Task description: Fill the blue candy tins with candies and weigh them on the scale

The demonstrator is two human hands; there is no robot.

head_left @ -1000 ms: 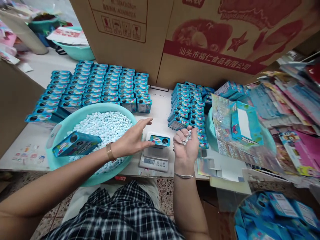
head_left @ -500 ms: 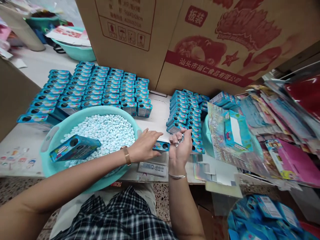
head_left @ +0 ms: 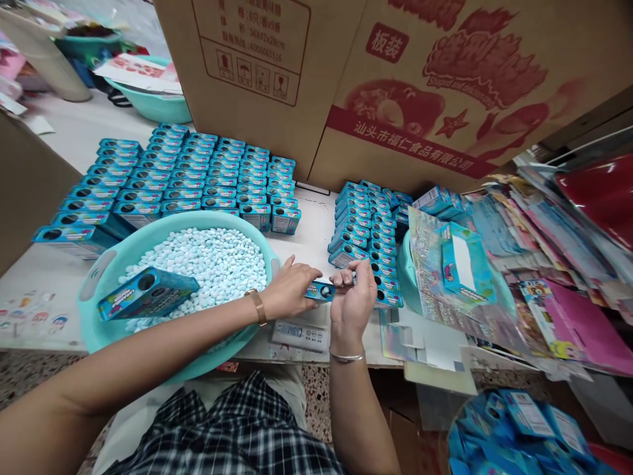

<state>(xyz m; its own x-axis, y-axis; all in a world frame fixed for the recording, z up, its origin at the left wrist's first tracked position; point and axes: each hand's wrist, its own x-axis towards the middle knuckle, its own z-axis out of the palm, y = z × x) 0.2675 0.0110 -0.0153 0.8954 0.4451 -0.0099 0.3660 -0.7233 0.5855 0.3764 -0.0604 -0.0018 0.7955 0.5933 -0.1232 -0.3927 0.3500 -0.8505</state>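
My left hand point(head_left: 289, 290) grips a small blue box point(head_left: 319, 291) above a white digital scale point(head_left: 299, 333). My right hand point(head_left: 352, 300) is cupped and closed against the box's right end; earlier it held small white tablets, which are hidden now. A teal basin point(head_left: 99, 277) full of pale blue-white tablets point(head_left: 212, 260) sits just left of my left hand, with a bigger blue box point(head_left: 146, 293) lying in it.
Rows of small blue boxes point(head_left: 188, 178) fill the table behind the basin, and a second block of blue boxes point(head_left: 366, 227) stands right of the scale. Large cardboard cartons point(head_left: 395, 86) wall off the back. Printed sheets and packaging point(head_left: 544, 264) pile up at the right.
My left hand came down and closed on the small box on the scale. My right hand, holding tablets, moved left and up to the box's end.
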